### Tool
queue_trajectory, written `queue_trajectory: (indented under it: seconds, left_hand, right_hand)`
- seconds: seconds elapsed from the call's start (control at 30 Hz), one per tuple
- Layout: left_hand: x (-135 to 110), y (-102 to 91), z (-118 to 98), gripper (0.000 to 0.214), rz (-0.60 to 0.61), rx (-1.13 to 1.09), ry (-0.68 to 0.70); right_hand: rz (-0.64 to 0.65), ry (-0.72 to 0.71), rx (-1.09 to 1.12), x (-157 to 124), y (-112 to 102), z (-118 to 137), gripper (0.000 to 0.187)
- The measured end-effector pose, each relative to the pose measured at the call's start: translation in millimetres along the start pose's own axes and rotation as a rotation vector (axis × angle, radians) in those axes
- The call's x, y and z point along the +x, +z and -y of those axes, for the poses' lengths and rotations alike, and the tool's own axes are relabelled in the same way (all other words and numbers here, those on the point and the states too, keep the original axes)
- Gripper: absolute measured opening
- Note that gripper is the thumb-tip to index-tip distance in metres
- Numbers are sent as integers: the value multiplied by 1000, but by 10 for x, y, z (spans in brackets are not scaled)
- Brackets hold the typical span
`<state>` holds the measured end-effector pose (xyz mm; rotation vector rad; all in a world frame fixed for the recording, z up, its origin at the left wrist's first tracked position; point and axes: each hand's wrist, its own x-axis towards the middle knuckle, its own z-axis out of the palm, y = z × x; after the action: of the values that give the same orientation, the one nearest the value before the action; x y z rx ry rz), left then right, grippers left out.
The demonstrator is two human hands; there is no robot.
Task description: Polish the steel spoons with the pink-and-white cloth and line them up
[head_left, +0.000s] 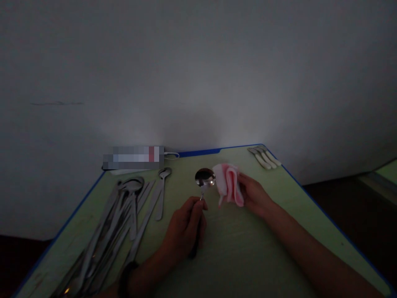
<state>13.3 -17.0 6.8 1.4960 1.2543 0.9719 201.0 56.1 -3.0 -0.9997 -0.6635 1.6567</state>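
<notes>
Left of our left hand (187, 225) lies heaped cutlery (133, 219), perhaps for easy reach. That hand, curled tight, holds a spoon (205, 178) low, probably to leave its upper end exposed between both hands. Our right hand (254, 194) pinches a pink cloth (228, 184), likely folded for thickness; beyond it lie white-handled utensils (263, 159).

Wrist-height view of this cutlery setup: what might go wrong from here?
1. The spoon might twist: the left hand holds only its handle, and the cloth in the right hand is right by its bowl.
2. The black wristband overlaps the cutlery pile in view, so that arm could disturb loose handles.
3. The white-handled cutlery lies near the table's far right corner; a stray nudge may push it off.
</notes>
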Motion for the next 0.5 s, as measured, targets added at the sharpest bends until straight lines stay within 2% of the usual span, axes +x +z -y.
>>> queue_trajectory:
  seconds: [0.2, 0.4, 0.5]
  left_hand:
    - [-12, 12, -3, 25, 38, 80, -3]
    - [25, 1, -23, 26, 37, 176, -32]
    - [40, 4, -20, 27, 52, 226, -32]
  right_hand:
    - [125, 50, 209, -29, 76, -87, 16]
    - [251, 116, 265, -37, 81, -174, 20]
    - [300, 103, 179, -25, 88, -184, 24]
